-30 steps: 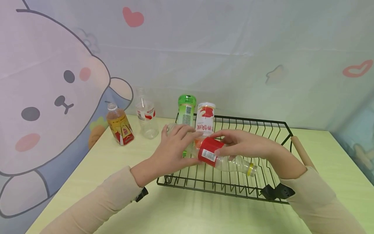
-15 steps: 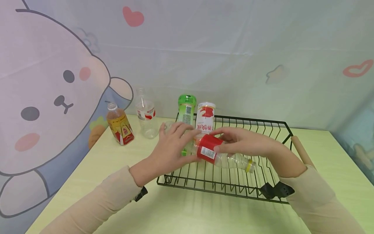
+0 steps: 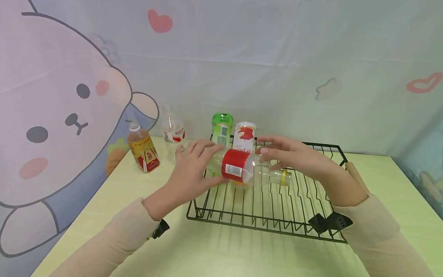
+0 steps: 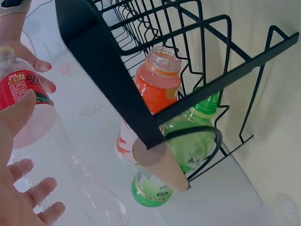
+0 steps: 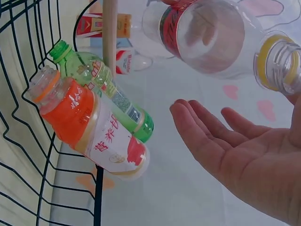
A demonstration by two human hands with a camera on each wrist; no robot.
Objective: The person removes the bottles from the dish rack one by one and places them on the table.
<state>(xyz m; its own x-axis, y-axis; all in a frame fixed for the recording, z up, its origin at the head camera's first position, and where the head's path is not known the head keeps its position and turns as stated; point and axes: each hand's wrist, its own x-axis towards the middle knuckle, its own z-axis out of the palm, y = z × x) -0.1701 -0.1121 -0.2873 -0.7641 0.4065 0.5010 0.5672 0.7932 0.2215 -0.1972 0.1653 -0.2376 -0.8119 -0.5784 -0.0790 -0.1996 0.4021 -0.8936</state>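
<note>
In the head view my left hand grips a clear plastic bottle with a red label around its base end. The bottle lies nearly sideways above the black wire rack, its yellow-ringed, capless neck pointing right. Thumb and spread fingers of that hand also show on the bottle in the left wrist view. Beside the bottle, my right hand has loosely extended fingers. From the right wrist camera, the right palm faces up with a gap between its fingers and the bottle.
A green bottle and a white-and-red bottle with an orange upper part lean in the rack's left end. To the left on the table stand a yellow-and-red bottle and a clear bottle. A wooden handle edges the rack's right side.
The red-labelled bottle has risen and shifted left, its neck tilting up closer to level. My left hand has moved left with it, and my right hand has risen and come away from the label.
</note>
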